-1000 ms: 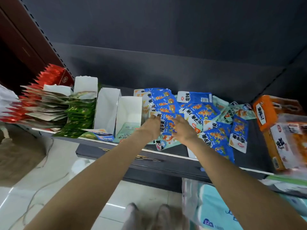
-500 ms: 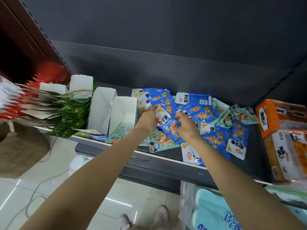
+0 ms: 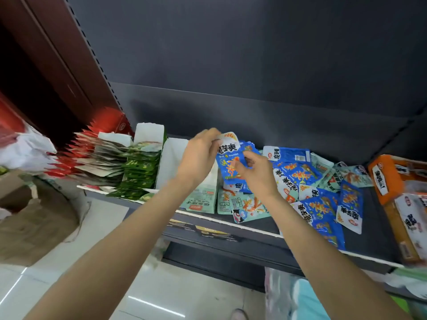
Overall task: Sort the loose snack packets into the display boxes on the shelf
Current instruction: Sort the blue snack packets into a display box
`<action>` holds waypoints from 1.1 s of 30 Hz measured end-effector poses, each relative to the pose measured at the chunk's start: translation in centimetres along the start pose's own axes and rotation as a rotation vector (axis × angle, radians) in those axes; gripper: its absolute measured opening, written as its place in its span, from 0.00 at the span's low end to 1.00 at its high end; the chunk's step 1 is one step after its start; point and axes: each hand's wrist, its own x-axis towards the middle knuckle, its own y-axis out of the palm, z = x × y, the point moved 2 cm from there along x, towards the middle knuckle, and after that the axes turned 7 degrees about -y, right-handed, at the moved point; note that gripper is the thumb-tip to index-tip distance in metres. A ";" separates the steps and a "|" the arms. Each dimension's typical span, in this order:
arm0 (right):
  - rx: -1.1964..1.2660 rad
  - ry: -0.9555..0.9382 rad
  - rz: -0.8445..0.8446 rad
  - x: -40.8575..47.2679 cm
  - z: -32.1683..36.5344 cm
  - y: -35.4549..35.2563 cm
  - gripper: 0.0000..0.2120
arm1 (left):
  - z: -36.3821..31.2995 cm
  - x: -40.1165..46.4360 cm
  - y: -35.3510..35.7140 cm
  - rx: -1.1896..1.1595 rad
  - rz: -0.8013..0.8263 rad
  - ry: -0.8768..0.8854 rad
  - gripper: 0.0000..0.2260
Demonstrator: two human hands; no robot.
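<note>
A blue snack packet (image 3: 230, 158) is lifted upright above the shelf, held by both hands. My left hand (image 3: 199, 155) pinches its top left corner. My right hand (image 3: 254, 172) grips its right side. Under and to the right of them lies a loose pile of blue packets (image 3: 300, 174) and pale green packets (image 3: 249, 207). A white display box (image 3: 169, 160) stands open just left of my left hand. Another box with a pale green front (image 3: 199, 200) sits below that hand.
Left of the white box stand boxes filled with green packets (image 3: 138, 172), grey packets (image 3: 104, 155) and red packets (image 3: 69, 162). Orange cartons (image 3: 397, 181) crowd the shelf's right end. A cardboard box (image 3: 30, 218) sits on the floor at left. The shelf's front edge (image 3: 254, 227) runs below the pile.
Both hands have picked a blue packet out of the pile and raised it upright, moving up and slightly left toward the white box.
</note>
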 end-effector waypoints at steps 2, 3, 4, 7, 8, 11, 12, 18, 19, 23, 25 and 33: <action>0.020 -0.015 -0.021 0.2 1.9 2.1 0.18 | 0.9 -0.2 -2.5 -0.012 -0.058 0.058 0.06; 0.028 -0.018 -0.032 0.2 2.9 3.2 0.19 | 1.4 -0.4 -3.7 -0.007 -0.074 0.077 0.06; 0.035 -0.010 -0.036 0.1 3.8 4.3 0.20 | 2.0 -0.6 -4.9 0.006 -0.080 0.098 0.06; -0.011 0.011 -0.016 -0.4 5.6 8.2 0.19 | 4.5 -1.3 -7.8 0.077 -0.054 0.184 0.06; -0.032 0.016 -0.012 -0.6 6.0 9.4 0.17 | 5.4 -1.7 -8.7 0.102 -0.043 0.205 0.05; -0.062 0.072 0.017 -0.9 6.3 12.9 0.10 | 8.3 -2.6 -10.8 0.123 0.004 0.219 0.05; -0.092 0.087 0.035 -0.9 6.3 13.8 0.09 | 9.3 -2.9 -11.3 0.118 0.032 0.215 0.05; -0.301 0.224 0.173 -1.4 5.8 15.5 0.06 | 12.6 -3.9 -10.8 0.244 0.420 0.120 0.10; -0.258 0.246 0.156 -1.7 6.0 15.3 0.07 | 12.7 -4.0 -10.7 0.261 0.464 0.114 0.10; -0.265 0.258 0.300 -2.6 7.4 14.9 0.11 | 13.1 -4.1 -10.3 0.334 0.657 0.108 0.12; -0.294 0.318 0.492 -2.9 7.8 14.8 0.14 | 13.5 -4.3 -10.1 0.332 0.761 0.082 0.14; -0.166 0.337 0.327 -3.3 6.6 12.1 0.13 | 12.8 -4.7 -9.5 0.169 0.601 0.017 0.11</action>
